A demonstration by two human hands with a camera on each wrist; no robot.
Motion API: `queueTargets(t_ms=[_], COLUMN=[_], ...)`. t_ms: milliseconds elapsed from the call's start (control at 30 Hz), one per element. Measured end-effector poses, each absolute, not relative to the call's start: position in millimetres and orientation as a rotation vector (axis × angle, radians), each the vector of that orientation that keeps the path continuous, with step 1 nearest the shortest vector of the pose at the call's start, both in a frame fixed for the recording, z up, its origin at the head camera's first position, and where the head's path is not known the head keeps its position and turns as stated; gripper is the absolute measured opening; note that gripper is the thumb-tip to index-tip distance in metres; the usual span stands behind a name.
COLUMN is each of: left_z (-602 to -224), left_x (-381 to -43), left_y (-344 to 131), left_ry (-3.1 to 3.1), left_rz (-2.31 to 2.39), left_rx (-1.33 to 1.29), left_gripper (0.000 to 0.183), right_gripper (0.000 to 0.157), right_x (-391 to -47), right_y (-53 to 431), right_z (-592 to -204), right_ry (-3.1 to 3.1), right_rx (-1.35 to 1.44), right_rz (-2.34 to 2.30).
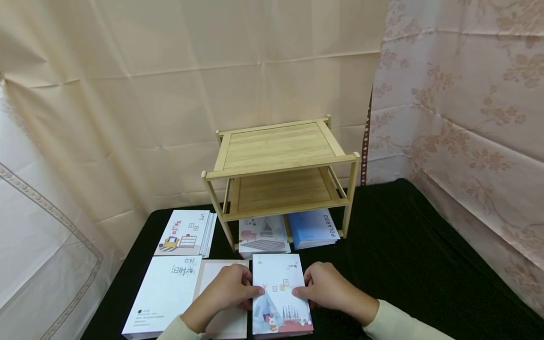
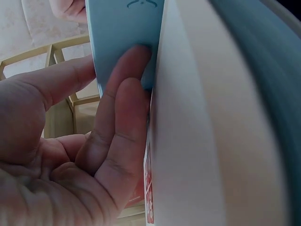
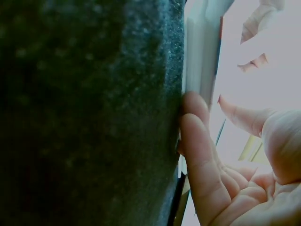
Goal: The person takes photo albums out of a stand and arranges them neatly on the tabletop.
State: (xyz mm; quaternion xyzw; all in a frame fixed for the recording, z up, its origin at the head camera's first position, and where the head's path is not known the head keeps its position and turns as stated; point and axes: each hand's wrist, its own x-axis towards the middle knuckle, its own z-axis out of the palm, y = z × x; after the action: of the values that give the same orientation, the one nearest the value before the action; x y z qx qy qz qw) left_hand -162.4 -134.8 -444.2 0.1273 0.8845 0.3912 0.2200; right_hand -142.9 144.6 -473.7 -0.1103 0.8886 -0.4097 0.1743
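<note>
A book (image 1: 280, 283) with a pale cover, showing a blue tent and a pink strip, lies at the front centre of the head view. My left hand (image 1: 231, 293) grips its left edge, thumb on the cover. The left wrist view has the fingers (image 2: 129, 117) of that hand against a light blue side (image 2: 122, 28). From the opposite edge my right hand (image 1: 331, 288) holds the same book, thumb over the cover. In the right wrist view its fingers (image 3: 197, 141) lie along the book's pale side (image 3: 200, 52), close to the dark cloth.
A two-tier wooden rack (image 1: 280, 146) stands behind, with a grey-pink book (image 1: 263, 233) and blue POLAROID books (image 1: 312, 226) under its lower shelf. At left lie a stack of illustrated books (image 1: 184, 231), a large white book (image 1: 165, 293) and a pale pink-edged book (image 1: 231, 321). Black cloth (image 1: 416, 264) covers the table.
</note>
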Motion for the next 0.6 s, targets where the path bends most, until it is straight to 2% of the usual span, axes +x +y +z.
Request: queueTargets(t_ms=[600], left_z=[-443.9], left_x=[-164.5], left_y=[-138.8], left_ry=[2.577], left_rz=[1.048], left_rx=[0.416], left_gripper=[0.029], right_gripper=[0.024], right_x=[-147.5], right_y=[144.4], right_z=[-469.1], right_ry=[2.502], right_rx=[-0.348], right_rz=[-1.150])
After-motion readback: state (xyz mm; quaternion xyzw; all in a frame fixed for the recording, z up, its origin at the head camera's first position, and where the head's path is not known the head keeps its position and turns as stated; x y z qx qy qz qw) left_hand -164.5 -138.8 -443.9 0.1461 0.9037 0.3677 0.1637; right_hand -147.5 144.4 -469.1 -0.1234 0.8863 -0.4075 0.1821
